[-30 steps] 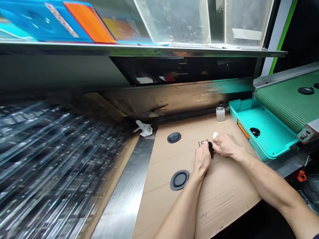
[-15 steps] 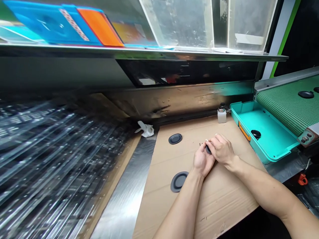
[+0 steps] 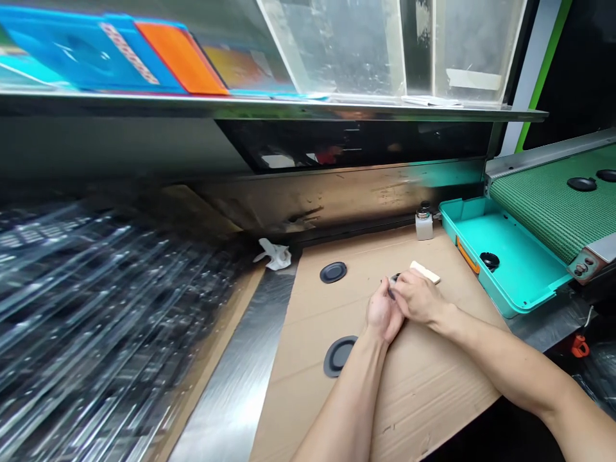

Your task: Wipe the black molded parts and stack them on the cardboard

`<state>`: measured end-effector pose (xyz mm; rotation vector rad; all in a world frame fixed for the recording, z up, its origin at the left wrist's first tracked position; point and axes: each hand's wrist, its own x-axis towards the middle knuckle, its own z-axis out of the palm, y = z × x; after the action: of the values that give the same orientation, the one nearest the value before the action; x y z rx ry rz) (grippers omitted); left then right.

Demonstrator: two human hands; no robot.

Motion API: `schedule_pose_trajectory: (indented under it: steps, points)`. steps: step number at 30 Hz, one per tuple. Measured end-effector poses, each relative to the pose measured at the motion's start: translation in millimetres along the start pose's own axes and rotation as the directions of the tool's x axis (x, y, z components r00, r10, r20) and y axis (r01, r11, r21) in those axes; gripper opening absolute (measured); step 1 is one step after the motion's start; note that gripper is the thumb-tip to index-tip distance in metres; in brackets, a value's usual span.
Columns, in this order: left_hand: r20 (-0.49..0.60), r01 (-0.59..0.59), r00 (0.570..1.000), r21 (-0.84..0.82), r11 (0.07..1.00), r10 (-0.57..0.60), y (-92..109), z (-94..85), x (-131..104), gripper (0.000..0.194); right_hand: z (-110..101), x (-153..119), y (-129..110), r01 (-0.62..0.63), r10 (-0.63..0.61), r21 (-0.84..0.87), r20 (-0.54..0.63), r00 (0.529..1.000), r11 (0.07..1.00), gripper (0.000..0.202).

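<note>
Both hands are together above the cardboard sheet [image 3: 298, 391]. My left hand [image 3: 384, 314] is curled, palm up, around a small dark disc-like piece [image 3: 391, 293], most of which the fingers hide. From the right, my right hand [image 3: 418, 296] closes over the same piece with its fingertips. Just behind the right hand is a white block [image 3: 426, 272], partly covered by it. To the left lie two flat black oval discs with raised rims: one farther off [image 3: 333, 273] and a larger one [image 3: 339, 356] beside my left forearm.
A turquoise tray [image 3: 529, 301] with a black round part [image 3: 489, 260] sits right, below a green conveyor belt [image 3: 539, 199] carrying black discs. A small bottle [image 3: 424, 226] stands at the back. White crumpled material [image 3: 276, 254] lies left, near blurred stacked clear plastic [image 3: 106, 321].
The whole view has shifted slightly. My right hand has turned and lowered a little over the dark piece, and the white block behind it now shows. Discs on the belt have moved left.
</note>
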<state>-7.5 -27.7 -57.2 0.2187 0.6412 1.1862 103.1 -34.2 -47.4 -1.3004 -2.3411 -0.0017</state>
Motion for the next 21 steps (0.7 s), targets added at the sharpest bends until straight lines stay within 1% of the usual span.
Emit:
schedule_pose_trajectory:
  steps: [1,2,3,5,6,9,10,13,14,15,17,19,20,21]
  points:
    - [0.003,0.017,1.0,0.008,1.0,-0.017,0.1,-0.6,0.3,0.045,0.3,-0.3,0.4,0.041,-0.041,0.022,0.035,0.999,0.999,0.019]
    - [0.005,0.025,1.0,0.008,1.0,-0.025,0.3,-1.5,0.7,0.046,0.7,-0.6,0.6,0.05,-0.052,0.032,0.055,0.997,0.998,0.018]
    - [0.003,0.02,1.0,0.001,1.0,-0.02,0.7,-2.6,1.2,0.045,1.1,-0.7,0.9,0.021,-0.023,0.023,0.056,0.998,0.999,0.018]
    - [-0.013,-0.011,1.0,-0.015,1.0,0.011,0.9,-4.9,2.5,0.042,1.6,-0.3,1.4,-0.074,0.074,-0.009,0.032,0.997,0.997,0.021]
    - [-0.017,-0.016,1.0,-0.015,1.0,0.015,0.6,-5.7,3.2,0.041,1.7,0.0,1.8,-0.082,0.082,-0.006,0.037,0.996,0.997,0.022]
    - [-0.009,0.005,1.0,0.001,1.0,-0.005,-1.7,-6.0,5.1,0.044,0.4,0.4,2.7,0.004,-0.007,0.039,0.089,0.996,0.999,0.019]
    - [-0.012,0.001,1.0,0.003,1.0,-0.001,-2.8,-5.6,5.6,0.044,-0.5,0.5,2.7,-0.01,0.008,0.028,0.091,0.996,1.0,0.019]
    - [-0.053,-0.049,0.997,-0.001,0.999,0.049,-6.4,-4.0,7.1,0.042,-3.4,0.5,0.9,-0.171,0.175,-0.079,0.052,0.983,0.982,0.025]
    - [-0.068,-0.06,0.996,0.003,0.998,0.06,-7.6,-3.6,7.4,0.042,-4.1,0.5,-0.1,-0.202,0.208,-0.101,0.052,0.977,0.974,0.026]
    - [-0.079,-0.068,0.995,0.01,0.998,0.068,-8.7,-3.2,7.6,0.042,-4.5,0.6,-1.1,-0.196,0.204,-0.104,0.068,0.977,0.975,0.026]
    - [-0.084,-0.081,0.993,0.029,0.996,0.083,-10.3,-2.4,7.2,0.042,-4.6,1.1,-2.4,-0.125,0.133,-0.076,0.11,0.985,0.989,0.025]
    - [-0.078,-0.097,0.992,0.028,0.995,0.099,-10.9,-1.0,6.2,0.041,-4.5,2.2,-2.1,-0.084,0.091,-0.061,0.109,0.99,0.995,0.026]
    - [-0.073,-0.104,0.992,0.022,0.994,0.105,-10.6,-0.1,5.5,0.041,-4.8,2.8,-1.3,-0.101,0.108,-0.074,0.092,0.99,0.992,0.028]
    - [-0.07,-0.112,0.991,0.017,0.994,0.112,-10.0,0.8,4.7,0.042,-5.4,3.2,-0.3,-0.143,0.15,-0.098,0.071,0.986,0.985,0.03]
